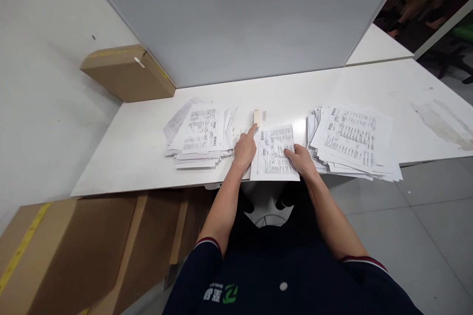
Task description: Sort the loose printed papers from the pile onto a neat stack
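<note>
A printed sheet [275, 152], perhaps with more sheets beneath it, lies at the table's front edge and juts slightly past it. My right hand [301, 160] grips its right side, thumb on top and fingers hidden underneath. At the sheet's far left corner stands a small cream block [256, 116] that looks like a stapler. The stretched index finger of my left hand [245, 150] touches the block's near end, while the other fingers are curled beside the sheet's left edge. Whether the sheet's corner sits inside the block cannot be made out.
Loose stacks of printed papers flank the work: a left stack [201, 130] and a larger right stack [351, 140]. A grey panel [240, 19] rises behind the white table [121, 157]. One cardboard box [127, 74] leans at the back left; larger cartons [74, 251] stand below.
</note>
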A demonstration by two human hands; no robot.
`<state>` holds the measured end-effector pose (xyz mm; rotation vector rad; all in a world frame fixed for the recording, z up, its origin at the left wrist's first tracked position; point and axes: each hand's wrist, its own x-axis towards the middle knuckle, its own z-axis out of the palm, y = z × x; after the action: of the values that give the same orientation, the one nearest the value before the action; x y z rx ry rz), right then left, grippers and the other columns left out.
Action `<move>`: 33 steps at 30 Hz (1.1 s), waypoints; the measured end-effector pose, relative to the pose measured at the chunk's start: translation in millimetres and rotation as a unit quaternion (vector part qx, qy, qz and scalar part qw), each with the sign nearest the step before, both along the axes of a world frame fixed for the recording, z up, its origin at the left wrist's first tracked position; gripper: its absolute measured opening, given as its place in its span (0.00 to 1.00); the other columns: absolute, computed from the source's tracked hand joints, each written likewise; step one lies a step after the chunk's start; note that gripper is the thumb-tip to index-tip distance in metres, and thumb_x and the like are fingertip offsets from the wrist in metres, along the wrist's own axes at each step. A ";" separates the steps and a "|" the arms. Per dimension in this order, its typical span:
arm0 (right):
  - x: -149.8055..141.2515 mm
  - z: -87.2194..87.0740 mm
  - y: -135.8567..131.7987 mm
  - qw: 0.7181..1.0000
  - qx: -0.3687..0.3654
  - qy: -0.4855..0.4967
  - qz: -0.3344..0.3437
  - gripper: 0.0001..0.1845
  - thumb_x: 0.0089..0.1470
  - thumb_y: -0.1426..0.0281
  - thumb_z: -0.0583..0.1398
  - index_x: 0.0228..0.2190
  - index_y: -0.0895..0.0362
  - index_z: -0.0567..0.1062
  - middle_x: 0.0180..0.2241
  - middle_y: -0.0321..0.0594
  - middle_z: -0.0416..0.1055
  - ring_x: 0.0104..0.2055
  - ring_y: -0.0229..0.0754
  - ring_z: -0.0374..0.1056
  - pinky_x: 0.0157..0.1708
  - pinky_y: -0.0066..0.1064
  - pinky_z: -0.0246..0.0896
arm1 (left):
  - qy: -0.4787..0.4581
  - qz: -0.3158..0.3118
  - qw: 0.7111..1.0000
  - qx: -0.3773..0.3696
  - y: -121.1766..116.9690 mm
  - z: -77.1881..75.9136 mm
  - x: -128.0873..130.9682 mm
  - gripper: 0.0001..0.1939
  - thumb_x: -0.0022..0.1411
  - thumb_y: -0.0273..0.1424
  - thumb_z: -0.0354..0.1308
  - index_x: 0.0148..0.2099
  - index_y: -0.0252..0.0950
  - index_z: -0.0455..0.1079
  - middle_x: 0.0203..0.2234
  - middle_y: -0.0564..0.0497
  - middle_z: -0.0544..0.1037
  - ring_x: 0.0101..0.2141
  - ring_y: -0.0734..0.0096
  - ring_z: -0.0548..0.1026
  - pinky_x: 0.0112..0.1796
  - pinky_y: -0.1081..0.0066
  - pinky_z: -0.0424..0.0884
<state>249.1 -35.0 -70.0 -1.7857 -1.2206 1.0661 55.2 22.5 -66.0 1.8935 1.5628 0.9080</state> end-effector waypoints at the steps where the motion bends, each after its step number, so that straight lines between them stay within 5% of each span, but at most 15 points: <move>1: -0.2 0.6 -0.2 1.000 0.000 -0.001 0.001 0.19 0.44 0.61 0.55 0.34 0.61 0.73 0.33 0.45 0.74 0.36 0.46 0.69 0.34 0.33 0.62 | 0.000 0.002 1.000 -0.003 0.4 -0.1 0.4 0.22 0.63 0.36 0.43 0.59 0.43 0.58 0.30 0.46 0.70 0.34 0.60 0.70 0.39 0.63 0.64; 11: 1.0 -4.7 -1.8 1.000 0.010 0.008 0.002 0.18 0.44 0.61 0.54 0.34 0.61 0.72 0.34 0.45 0.74 0.36 0.47 0.68 0.33 0.33 0.62 | -0.017 0.012 1.000 -0.010 2.2 -4.8 -0.9 0.22 0.62 0.34 0.46 0.59 0.44 0.58 0.34 0.46 0.72 0.37 0.58 0.70 0.39 0.62 0.64; 18: 3.2 41.9 -39.9 0.999 0.044 -0.020 0.003 0.16 0.48 0.62 0.55 0.36 0.58 0.71 0.36 0.46 0.73 0.37 0.48 0.68 0.36 0.36 0.62 | 0.009 0.011 1.000 0.016 -14.9 6.1 -5.4 0.25 0.64 0.32 0.40 0.63 0.34 0.48 0.34 0.45 0.71 0.32 0.67 0.70 0.35 0.68 0.65; 22: 44.7 72.0 -51.8 0.987 0.085 0.017 -0.134 0.18 0.47 0.62 0.57 0.39 0.59 0.70 0.36 0.47 0.73 0.32 0.44 0.69 0.31 0.34 0.63 | 0.020 0.059 0.991 0.115 -37.1 19.3 -36.9 0.18 0.63 0.32 0.44 0.53 0.34 0.64 0.39 0.44 0.71 0.37 0.67 0.70 0.39 0.67 0.66; 26: 110.6 79.8 -41.7 0.965 0.104 -0.026 -0.240 0.16 0.44 0.66 0.59 0.37 0.57 0.72 0.38 0.51 0.73 0.31 0.43 0.69 0.30 0.36 0.62 | 0.101 0.133 0.973 0.161 -42.1 28.8 -92.3 0.17 0.58 0.28 0.49 0.49 0.38 0.67 0.45 0.45 0.70 0.50 0.60 0.64 0.52 0.58 0.59; 29: 146.6 76.1 -31.9 0.961 0.017 -0.116 -0.250 0.19 0.45 0.64 0.59 0.40 0.59 0.73 0.36 0.56 0.73 0.36 0.50 0.69 0.32 0.41 0.59 | 0.163 0.084 0.975 0.126 -35.5 28.3 -123.5 0.22 0.53 0.27 0.52 0.51 0.39 0.66 0.51 0.46 0.67 0.54 0.57 0.60 0.54 0.56 0.55; 33: 153.5 78.1 -35.6 0.907 -0.021 -0.320 -0.273 0.34 0.48 0.61 0.57 0.54 0.65 0.62 0.44 0.66 0.67 0.51 0.60 0.60 0.42 0.47 0.53 | 0.214 -0.003 0.974 0.072 -28.0 25.0 -136.1 0.25 0.53 0.28 0.51 0.55 0.38 0.62 0.52 0.46 0.66 0.53 0.57 0.62 0.53 0.58 0.59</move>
<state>402.6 -70.6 8.2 -2.4132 -0.9306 0.1778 -80.9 -5.5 -40.9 2.3112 1.7674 0.6506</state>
